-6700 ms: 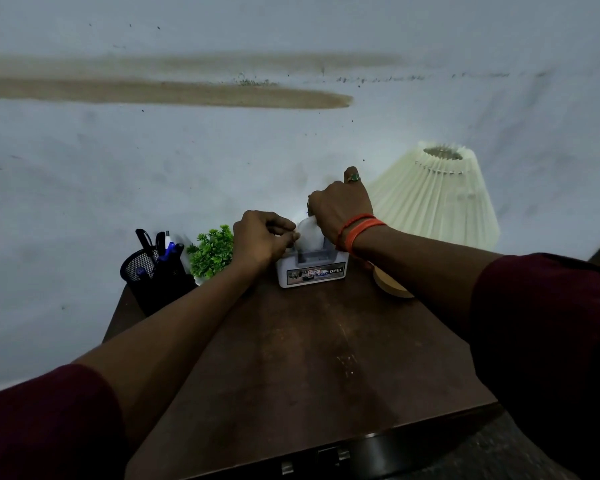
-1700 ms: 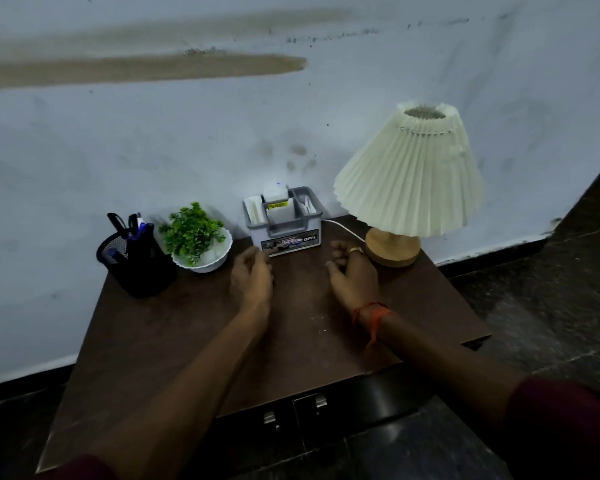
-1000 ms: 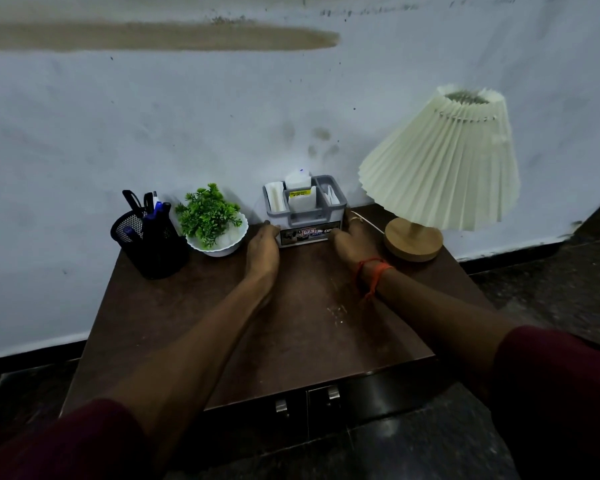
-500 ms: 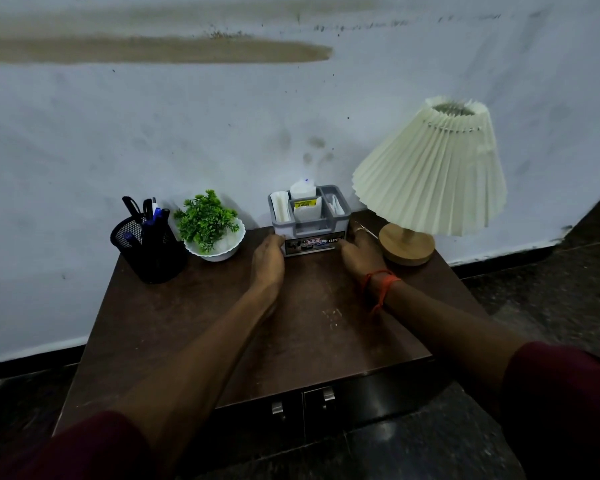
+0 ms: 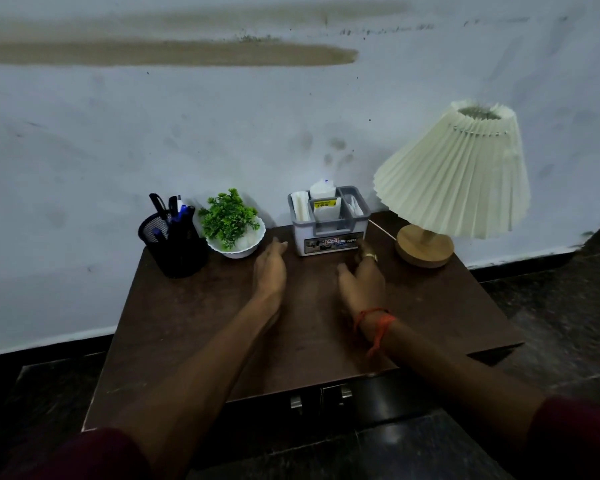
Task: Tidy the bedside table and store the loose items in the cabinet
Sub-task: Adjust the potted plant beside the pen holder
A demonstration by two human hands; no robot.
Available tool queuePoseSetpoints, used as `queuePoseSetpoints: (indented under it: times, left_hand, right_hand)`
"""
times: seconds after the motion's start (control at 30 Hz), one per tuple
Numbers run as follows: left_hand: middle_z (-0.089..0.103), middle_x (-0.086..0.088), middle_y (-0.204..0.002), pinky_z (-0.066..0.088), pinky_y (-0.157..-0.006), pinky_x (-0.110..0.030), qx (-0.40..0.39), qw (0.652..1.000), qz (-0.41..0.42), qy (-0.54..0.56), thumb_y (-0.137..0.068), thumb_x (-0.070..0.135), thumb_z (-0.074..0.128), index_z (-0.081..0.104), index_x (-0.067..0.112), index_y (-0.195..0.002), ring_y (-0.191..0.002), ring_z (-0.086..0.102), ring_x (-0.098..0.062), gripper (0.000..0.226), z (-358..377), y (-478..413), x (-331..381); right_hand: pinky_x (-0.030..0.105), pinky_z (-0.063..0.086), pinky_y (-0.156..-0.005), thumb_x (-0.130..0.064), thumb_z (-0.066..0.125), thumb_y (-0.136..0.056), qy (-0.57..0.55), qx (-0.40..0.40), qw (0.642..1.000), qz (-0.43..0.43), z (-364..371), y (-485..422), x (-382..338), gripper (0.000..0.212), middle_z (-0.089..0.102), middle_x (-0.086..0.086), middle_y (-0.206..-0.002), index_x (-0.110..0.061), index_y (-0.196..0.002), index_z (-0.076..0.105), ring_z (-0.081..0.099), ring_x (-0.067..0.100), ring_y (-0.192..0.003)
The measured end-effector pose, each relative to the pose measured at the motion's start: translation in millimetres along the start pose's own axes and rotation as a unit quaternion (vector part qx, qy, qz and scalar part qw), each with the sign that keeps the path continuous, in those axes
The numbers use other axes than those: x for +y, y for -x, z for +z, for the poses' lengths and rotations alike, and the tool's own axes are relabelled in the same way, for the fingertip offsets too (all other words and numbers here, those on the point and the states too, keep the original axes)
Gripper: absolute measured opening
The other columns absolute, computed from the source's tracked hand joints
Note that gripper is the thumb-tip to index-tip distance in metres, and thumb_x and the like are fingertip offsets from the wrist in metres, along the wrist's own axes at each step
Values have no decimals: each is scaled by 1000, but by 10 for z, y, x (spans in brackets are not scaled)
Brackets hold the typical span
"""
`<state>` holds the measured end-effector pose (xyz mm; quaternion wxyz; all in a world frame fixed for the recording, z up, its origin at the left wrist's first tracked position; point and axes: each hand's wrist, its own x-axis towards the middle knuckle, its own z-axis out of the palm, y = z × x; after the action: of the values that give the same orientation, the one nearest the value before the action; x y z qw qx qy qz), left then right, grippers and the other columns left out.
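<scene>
Grey compartment organiser (image 5: 329, 225) stands at 12 o'clock on the bedside table (image 5: 187, 323). Left hand (image 5: 270, 268) and right hand (image 5: 362, 277) flank it, fingers extended, holding nothing. Advised: square it with even two-sided pressure, clear of the lamp cord (image 5: 381, 228). Count: one organiser, one pen holder (image 5: 174, 247), one potted plant (image 5: 229, 216), one lamp (image 5: 447, 178), two cabinet handles (image 5: 296, 401).
</scene>
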<state>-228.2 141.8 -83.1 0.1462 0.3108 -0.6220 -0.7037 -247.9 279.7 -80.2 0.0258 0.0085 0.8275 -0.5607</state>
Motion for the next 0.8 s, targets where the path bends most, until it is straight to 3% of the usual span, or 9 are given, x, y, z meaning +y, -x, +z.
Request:
queuePoseSetpoints:
  times: [0.07,0.2,0.33,0.43,0.5,0.53,0.6,0.7,0.8]
  left_hand:
    - [58,-1,-135,35,-114,-37,14,1000,-10,19,-96,30,43,59,10,-129,-127,51,-16,42,-140,44,20]
    - [59,0,-118,44,-91,-26,21,998,-15,51,-97,21,45,59,5,-128,-105,58,-12,37,-428,139,49]
    - [56,-13,-136,43,-97,-30,44,996,-32,71,-97,18,41,54,-2,-130,-125,54,-25,41,-696,146,68]
    - [54,-14,-139,43,-99,-32,52,995,-38,78,-98,19,37,52,-2,-132,-126,54,-27,43,-845,116,92]
    - [55,-11,-135,43,-99,-33,57,994,-36,85,-98,20,38,52,0,-133,-125,54,-25,43,-908,61,89]
    - [57,-7,-130,43,-98,-32,58,994,-33,87,-98,20,39,53,2,-132,-122,55,-23,41,-937,36,102]
    - [60,-1,-110,44,-89,-31,53,995,-18,80,-97,22,42,61,12,-118,-105,57,-16,31,-977,-31,118]
    - [55,6,-78,39,-66,-27,48,997,-11,61,-90,28,47,61,23,-76,-73,49,-8,20,-1015,-115,172]
    - [64,6,-85,44,-71,-29,43,997,-6,61,-88,29,48,66,23,-81,-79,57,-9,20,-1043,-216,216]
  right_hand:
    - [35,38,-111,-9,61,-82,-17,18,1000,-14,95,111,-14,61,52,8,-137,-17,-140,42,51,20,-127]
    - [24,42,-98,0,60,-81,-37,27,998,-37,298,299,-99,46,51,4,-121,-12,-124,55,53,10,-102]
    - [37,50,-92,4,55,-78,-69,-13,996,-53,575,367,-174,38,59,6,-106,-5,-116,57,57,19,-95]
    - [42,49,-97,2,55,-82,-70,-68,995,-14,757,348,-273,41,60,5,-104,-6,-123,55,59,19,-96]
    - [38,45,-104,-2,56,-84,-60,-99,993,2,859,317,-350,45,64,8,-115,-9,-128,53,61,18,-103]
    - [29,40,-107,-3,57,-86,-54,-112,992,11,898,306,-404,46,63,10,-123,-9,-131,51,60,19,-110]
    - [13,32,-98,-7,55,-89,-47,-133,990,26,955,268,-524,47,59,9,-133,-11,-136,48,55,18,-121]
    - [18,33,-101,-16,52,-92,-49,-140,988,35,1020,192,-651,45,56,2,-138,-18,-137,50,49,19,-129]
    - [30,38,-107,-25,51,-87,-46,-142,988,41,1109,138,-730,46,58,5,-134,-25,-132,54,54,26,-120]
